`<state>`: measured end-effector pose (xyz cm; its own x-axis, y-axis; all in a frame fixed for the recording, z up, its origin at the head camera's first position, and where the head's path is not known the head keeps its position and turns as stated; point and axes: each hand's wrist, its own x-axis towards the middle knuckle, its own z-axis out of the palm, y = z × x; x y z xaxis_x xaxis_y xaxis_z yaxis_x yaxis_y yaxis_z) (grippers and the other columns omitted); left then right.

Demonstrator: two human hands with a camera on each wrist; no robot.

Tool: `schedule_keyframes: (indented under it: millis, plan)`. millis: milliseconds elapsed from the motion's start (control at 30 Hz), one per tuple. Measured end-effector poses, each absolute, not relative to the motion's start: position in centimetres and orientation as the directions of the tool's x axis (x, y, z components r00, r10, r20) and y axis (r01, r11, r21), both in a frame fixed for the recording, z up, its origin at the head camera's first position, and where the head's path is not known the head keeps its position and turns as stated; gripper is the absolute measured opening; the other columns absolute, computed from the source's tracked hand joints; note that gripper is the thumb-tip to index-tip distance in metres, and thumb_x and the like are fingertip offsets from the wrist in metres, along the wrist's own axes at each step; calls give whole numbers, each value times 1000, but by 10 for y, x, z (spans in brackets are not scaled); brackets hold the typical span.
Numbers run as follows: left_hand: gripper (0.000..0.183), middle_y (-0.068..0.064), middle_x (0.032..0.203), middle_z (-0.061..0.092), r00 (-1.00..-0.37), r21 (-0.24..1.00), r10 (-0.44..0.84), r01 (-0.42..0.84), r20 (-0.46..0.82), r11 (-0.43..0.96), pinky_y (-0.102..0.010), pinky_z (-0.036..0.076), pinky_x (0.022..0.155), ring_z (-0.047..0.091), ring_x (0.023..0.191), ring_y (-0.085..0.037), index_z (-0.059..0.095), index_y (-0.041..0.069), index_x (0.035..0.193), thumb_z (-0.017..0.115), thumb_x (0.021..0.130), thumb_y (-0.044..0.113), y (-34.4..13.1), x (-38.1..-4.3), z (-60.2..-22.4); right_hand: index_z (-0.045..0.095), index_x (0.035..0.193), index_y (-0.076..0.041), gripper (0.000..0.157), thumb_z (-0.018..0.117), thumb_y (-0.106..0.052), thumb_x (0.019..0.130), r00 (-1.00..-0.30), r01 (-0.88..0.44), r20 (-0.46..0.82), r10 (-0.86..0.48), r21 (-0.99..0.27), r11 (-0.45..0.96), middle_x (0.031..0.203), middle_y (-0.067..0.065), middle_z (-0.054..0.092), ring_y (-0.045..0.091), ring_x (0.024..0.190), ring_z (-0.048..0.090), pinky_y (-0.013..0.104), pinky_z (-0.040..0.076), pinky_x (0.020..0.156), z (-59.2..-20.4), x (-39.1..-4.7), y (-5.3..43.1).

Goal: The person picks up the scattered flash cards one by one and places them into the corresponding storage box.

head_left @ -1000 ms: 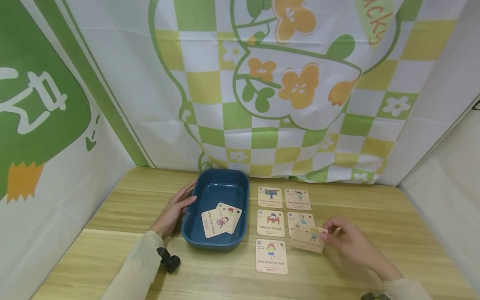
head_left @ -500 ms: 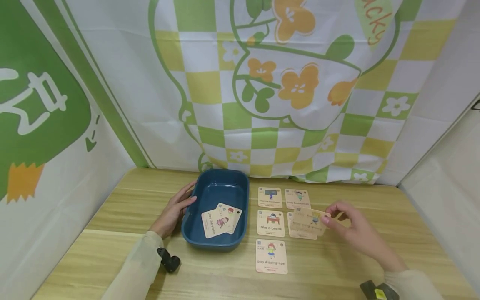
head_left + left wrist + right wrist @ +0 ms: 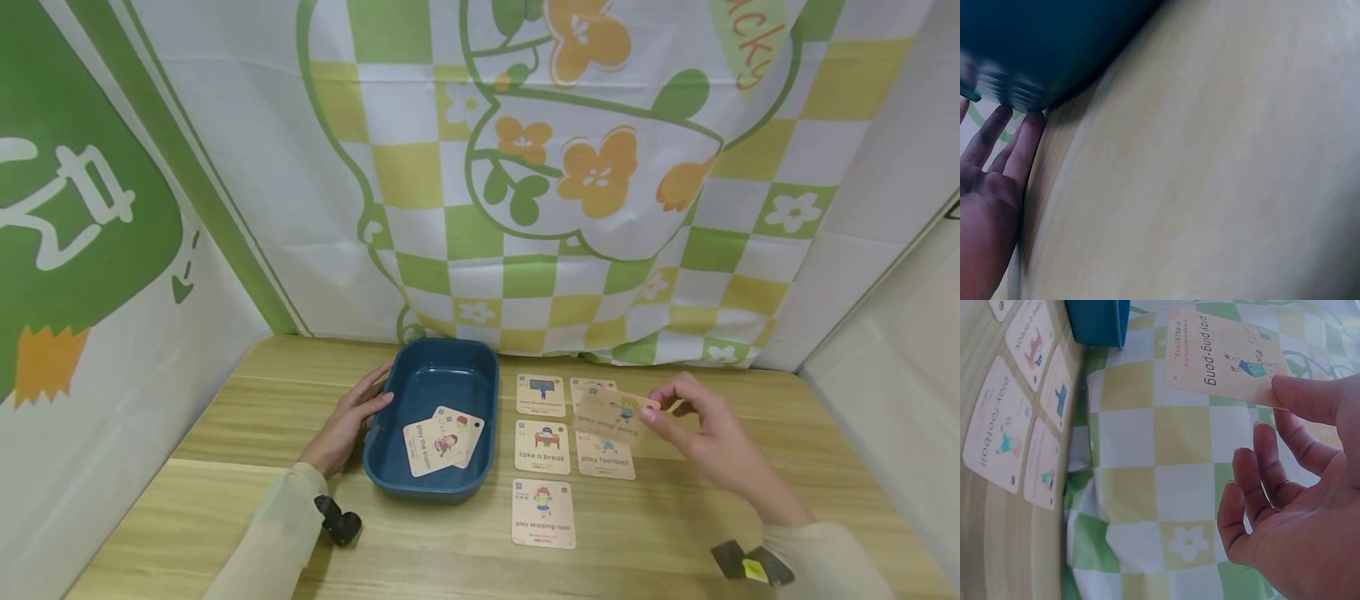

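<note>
Between thumb and forefinger, my right hand (image 3: 703, 417) pinches a "play ping-pong" card (image 3: 606, 417) by its edge. In the head view the raised card partly covers the "play badminton" card (image 3: 594, 384) and the top of the "play football" card (image 3: 606, 463). The right wrist view shows the ping-pong card (image 3: 1225, 356) tilted, its printed face visible. My left hand (image 3: 350, 421) rests against the left side of a blue plastic bin (image 3: 431, 375), fingers extended along the wall. Two cards lie overlapping inside, "play the violin" (image 3: 433, 447) uppermost.
Left of the football card lies a "take a break" card (image 3: 542, 447). A blackboard card (image 3: 540, 395) is behind it and a "play skipping rope" card (image 3: 542, 514) in front. A checked cloth (image 3: 585, 308) hangs along the back edge of the wooden table (image 3: 435, 558).
My right hand has moved the ping-pong card away from me, from over the football card's lower edge to over the badminton card. The left hand and bin have stayed put.
</note>
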<state>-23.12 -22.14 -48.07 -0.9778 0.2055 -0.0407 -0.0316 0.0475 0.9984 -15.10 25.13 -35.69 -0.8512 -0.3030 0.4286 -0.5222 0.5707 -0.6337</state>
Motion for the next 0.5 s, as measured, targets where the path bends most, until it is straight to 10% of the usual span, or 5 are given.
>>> schedule_keyframes:
  millis: [500]
  plan:
    - [64, -17, 165, 22, -977, 1000, 211, -23, -26, 17, -22, 47, 94, 37, 144, -38, 30, 21, 161, 57, 104, 25, -222, -232, -481, 66, 92, -14, 13, 72, -2, 92, -845, -534, 429, -319, -652, 538, 92, -3, 62, 11, 88, 57, 25, 47, 81, -349, -157, 235]
